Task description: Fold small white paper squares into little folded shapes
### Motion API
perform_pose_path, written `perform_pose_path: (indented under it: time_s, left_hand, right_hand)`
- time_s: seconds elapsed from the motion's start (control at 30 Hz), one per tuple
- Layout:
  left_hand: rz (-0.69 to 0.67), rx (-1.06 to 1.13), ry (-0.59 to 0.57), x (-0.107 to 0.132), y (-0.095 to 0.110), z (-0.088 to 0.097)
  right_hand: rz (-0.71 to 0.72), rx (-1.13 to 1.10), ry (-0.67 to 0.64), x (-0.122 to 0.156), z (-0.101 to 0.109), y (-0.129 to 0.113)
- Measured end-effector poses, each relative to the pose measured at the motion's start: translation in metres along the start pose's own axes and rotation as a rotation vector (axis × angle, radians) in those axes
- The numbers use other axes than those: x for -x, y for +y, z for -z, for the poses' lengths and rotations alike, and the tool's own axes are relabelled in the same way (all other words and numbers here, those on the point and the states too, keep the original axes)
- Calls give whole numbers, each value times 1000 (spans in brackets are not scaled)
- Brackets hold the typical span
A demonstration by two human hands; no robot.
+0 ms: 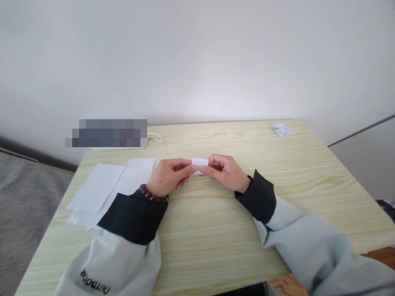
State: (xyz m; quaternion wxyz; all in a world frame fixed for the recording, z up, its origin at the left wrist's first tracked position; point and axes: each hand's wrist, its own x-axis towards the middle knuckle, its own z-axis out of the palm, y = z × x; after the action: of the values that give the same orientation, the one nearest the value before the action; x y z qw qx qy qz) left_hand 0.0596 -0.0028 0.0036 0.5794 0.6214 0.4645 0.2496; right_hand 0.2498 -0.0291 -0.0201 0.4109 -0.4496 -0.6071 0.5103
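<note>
A small folded white paper piece (200, 163) is pinched from both sides above the middle of the light wooden table (216, 230). My left hand (169, 174), with a dark bead bracelet (152, 195) at the wrist, has its fingers closed on the paper's left end. My right hand (224, 170) has its fingers curled and pressed on the paper's right end. Both hands hover just over the tabletop. Most of the paper is hidden by the fingers.
White paper sheets (105, 185) lie stacked at the table's left. Small folded white paper pieces (282, 129) sit at the far right corner. A blurred box with a white cord loop (156, 137) stands at the back left, against the white wall.
</note>
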Motion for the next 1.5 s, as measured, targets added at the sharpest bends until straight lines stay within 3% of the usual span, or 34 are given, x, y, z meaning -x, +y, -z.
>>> perform_pose_path:
  time_s: [0.33, 0.53, 0.83, 1.13, 1.5]
  left_hand:
    - [-30, 7, 12, -1, -1, -1]
    - [-86, 133, 20, 0, 0, -4]
    - [-112, 126, 60, -2, -6, -7]
    - [-143, 115, 131, -2, -7, -7]
    - [-185, 16, 171, -1, -4, -9]
  right_hand:
    - [-6, -71, 4, 0, -2, -2]
    - [-13, -143, 93, -2, -3, -5]
    - [-22, -150, 132, -4, -3, -2]
    - [-26, -194, 17, -3, -2, 0]
    - [15, -148, 26, -3, -2, -2]
